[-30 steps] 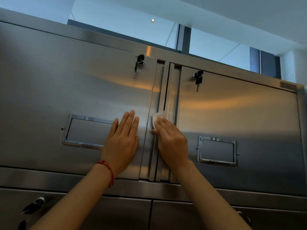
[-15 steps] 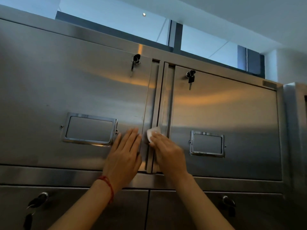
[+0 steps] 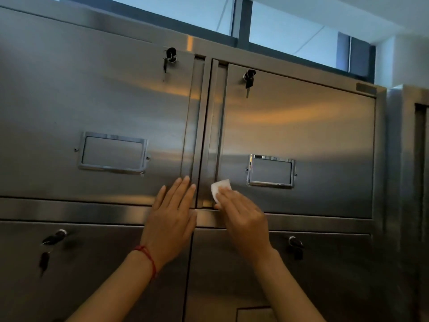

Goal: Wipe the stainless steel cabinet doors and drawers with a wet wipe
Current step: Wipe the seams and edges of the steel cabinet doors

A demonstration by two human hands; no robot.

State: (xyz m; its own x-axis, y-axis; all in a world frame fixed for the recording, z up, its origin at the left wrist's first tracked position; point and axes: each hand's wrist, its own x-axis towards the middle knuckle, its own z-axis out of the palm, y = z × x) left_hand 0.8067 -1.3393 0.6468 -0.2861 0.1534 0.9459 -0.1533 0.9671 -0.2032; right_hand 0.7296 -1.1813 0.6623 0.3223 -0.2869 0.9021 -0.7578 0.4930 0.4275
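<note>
The wet wipe [image 3: 221, 188] is a small white folded piece pressed against the steel at the bottom of the vertical channel between the two upper doors. Only its upper corner shows, poking out above and to the left of the right hand's fingertips; the rest is hidden under them. The right hand [image 3: 241, 214] lies over it with fingers fairly straight, so its grip looks like a flat press onto the door rather than a pinch, though the underside cannot be seen.

Just to the left of that grip, the left hand [image 3: 173, 213] is released and spread flat, grasping nothing, resting across the lower edge of the upper left door [image 3: 92, 108] and the horizontal rail [image 3: 69, 211] beneath.

The step in hand appears to be wiping the inner edge strip of the upper right door [image 3: 301, 126], now at its lowest end. The next move likely calls for shifting the wipe sideways onto a broad door face or down onto the rail, keeping pressure even and steering round the label frame [image 3: 270, 171] up and right of the grip.
</note>
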